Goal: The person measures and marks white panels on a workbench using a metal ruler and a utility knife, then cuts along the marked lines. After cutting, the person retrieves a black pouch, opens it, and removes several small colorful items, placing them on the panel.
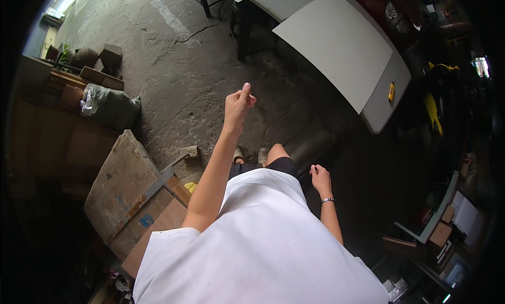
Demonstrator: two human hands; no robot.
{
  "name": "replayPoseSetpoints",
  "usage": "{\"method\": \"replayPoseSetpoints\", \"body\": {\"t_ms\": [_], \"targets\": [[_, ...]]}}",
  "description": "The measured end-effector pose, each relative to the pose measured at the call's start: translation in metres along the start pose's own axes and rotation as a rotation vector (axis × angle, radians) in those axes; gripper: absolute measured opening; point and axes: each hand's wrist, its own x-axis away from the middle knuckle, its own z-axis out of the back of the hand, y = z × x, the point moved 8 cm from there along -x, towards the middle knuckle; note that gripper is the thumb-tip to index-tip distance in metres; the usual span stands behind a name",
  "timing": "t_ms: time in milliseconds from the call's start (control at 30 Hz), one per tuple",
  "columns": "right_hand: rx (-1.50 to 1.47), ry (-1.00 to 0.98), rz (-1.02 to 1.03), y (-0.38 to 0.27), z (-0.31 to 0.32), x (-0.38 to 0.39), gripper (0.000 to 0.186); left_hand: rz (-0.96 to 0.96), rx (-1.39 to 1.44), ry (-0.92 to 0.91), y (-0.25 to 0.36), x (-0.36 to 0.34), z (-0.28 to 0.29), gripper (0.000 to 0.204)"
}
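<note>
My left hand (239,109) is stretched out over the concrete floor, its fingers curled in and its thumb pointing forward. Nothing shows in it. Lower down at my right side, my right hand (321,180) hangs with its fingers bent inward, a metal band around the wrist. No object is visible in that hand either, and it touches nothing. Ahead to the right, a large pale sheet (336,48) lies flat across a grey table (380,114), apart from both hands. A small yellow hand tool (391,92) rests on the table beside the sheet's right edge.
Worn wooden boards (123,180) lean at my left. Beyond them are a stuffed grey-green sack (113,106) and stacked wood pieces (100,77). Dark table legs (243,35) stand ahead. On the right are a yellow-and-black object (433,112) and cluttered shelving (439,233).
</note>
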Motion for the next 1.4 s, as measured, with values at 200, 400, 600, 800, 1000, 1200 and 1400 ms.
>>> {"method": "replayPoseSetpoints", "body": {"t_ms": [200, 400, 600, 800, 1000, 1200, 1400], "targets": [[-0.128, 0.236, -0.211, 0.033, 0.059, -0.038, 0.049, 0.396, -0.048, -0.170, -0.137, -0.055, -0.102, 0.039], [-0.129, 0.372, -0.172, 0.049, 0.158, -0.151, 0.049, 0.562, -0.037, -0.110, -0.212, -0.129, -0.244, 0.082], [-0.026, 0.478, -0.131, 0.096, 0.269, -0.250, 0.044, 0.630, 0.213, 0.162, -0.228, -0.203, -0.349, 0.074], [-0.710, 0.274, -0.519, 0.171, 0.270, -0.338, 0.075, 0.234, 0.409, 0.347, -0.132, -0.229, -0.359, 0.035], [-1.338, -0.223, -0.279, 0.067, 0.208, -0.414, 0.069, -0.030, 0.176, 0.445, 0.011, -0.235, -0.309, 0.036], [-1.514, -0.611, -0.030, -0.079, 0.147, -0.413, 0.022, -0.395, 0.440, 0.334, 0.114, -0.154, -0.196, 0.032], [-1.324, -0.960, 0.393, -0.292, 0.084, -0.286, 0.016, -0.597, 0.361, 0.644, 0.117, 0.041, 0.016, 0.052]]}}
